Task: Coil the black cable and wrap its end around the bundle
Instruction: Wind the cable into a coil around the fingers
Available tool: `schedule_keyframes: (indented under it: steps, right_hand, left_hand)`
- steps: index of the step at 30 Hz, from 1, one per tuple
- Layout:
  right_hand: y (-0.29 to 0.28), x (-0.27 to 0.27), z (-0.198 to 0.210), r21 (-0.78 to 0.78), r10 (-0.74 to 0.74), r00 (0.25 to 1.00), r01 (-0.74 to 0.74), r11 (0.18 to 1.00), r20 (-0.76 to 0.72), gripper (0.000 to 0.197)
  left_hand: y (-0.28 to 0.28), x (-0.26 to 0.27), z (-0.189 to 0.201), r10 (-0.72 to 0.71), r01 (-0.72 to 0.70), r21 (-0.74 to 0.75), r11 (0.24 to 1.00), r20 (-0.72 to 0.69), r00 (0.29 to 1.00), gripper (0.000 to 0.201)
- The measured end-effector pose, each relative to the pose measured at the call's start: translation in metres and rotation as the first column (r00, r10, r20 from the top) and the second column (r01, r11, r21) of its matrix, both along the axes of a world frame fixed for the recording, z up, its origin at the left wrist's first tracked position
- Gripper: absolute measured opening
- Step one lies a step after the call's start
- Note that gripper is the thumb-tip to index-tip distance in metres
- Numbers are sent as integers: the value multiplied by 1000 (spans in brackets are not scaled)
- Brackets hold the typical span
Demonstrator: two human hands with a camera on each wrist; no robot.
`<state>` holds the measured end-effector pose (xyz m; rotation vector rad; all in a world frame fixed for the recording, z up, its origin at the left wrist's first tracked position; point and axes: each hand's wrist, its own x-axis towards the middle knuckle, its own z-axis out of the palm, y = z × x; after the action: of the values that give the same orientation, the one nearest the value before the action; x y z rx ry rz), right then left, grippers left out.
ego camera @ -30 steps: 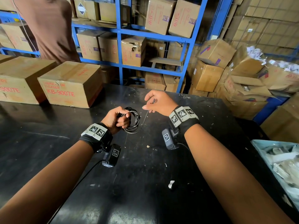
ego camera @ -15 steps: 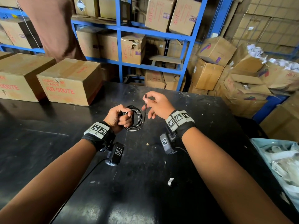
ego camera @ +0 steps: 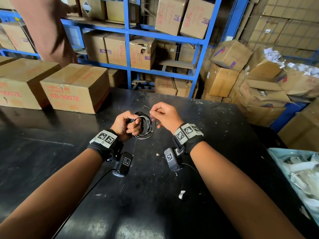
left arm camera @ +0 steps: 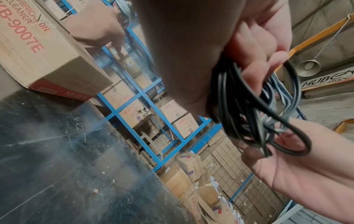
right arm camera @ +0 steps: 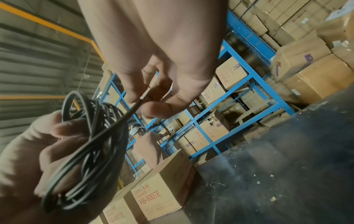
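The black cable [ego camera: 144, 126] is wound into a small coil held above the black table [ego camera: 51, 152]. My left hand [ego camera: 126, 125] grips one side of the coil [left arm camera: 254, 106], fingers curled through the loops. My right hand [ego camera: 162, 114] is just right of the coil and pinches the cable's free end [right arm camera: 134, 109] between thumb and fingertips. In the right wrist view that end runs taut from the pinch down across the bundle [right arm camera: 91, 151]. A short thin tip [ego camera: 146, 106] sticks out past the right fingers.
Two cardboard boxes [ego camera: 76, 87] marked KB-9007E stand on the table's far left. Blue shelving [ego camera: 128, 49] stacked with boxes is behind, with a person [ego camera: 46, 28] in front of it. A light blue bin [ego camera: 296, 169] of white items sits at the right edge. Small white scraps [ego camera: 181, 194] lie on the table.
My right hand has moved the free end from the right side of the coil up and over its top, closer to the left hand. The left hand keeps its grip on the bundle.
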<state>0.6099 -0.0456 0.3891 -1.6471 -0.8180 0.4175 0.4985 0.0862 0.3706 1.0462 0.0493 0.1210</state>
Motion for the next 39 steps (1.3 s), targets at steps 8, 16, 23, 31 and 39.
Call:
schedule_keyframes:
  steps: [8,16,23,31,39]
  right_hand:
    - [-6,-2,-7,-26,125,984,-130,991,-129,25]
    - [-1,-2,-19,-72,161,984,-167,983,-81,36]
    - [6,-4,-22,67,174,948,-161,985,-265,34]
    - [10,-2,-21,88,176,949,-158,983,-260,41]
    - [12,-1,-23,85,191,949,-175,981,-249,37]
  left_hand:
    - [0,0,1,57,-57,21,998,20,998,29]
    - [3,2,-1,65,-64,-22,998,47,997,25]
    - [3,1,-5,60,-54,-110,992,51,997,24]
    - [5,2,-7,63,-56,-136,989,49,997,27]
    - [6,1,-8,61,-57,-95,994,43,997,23]
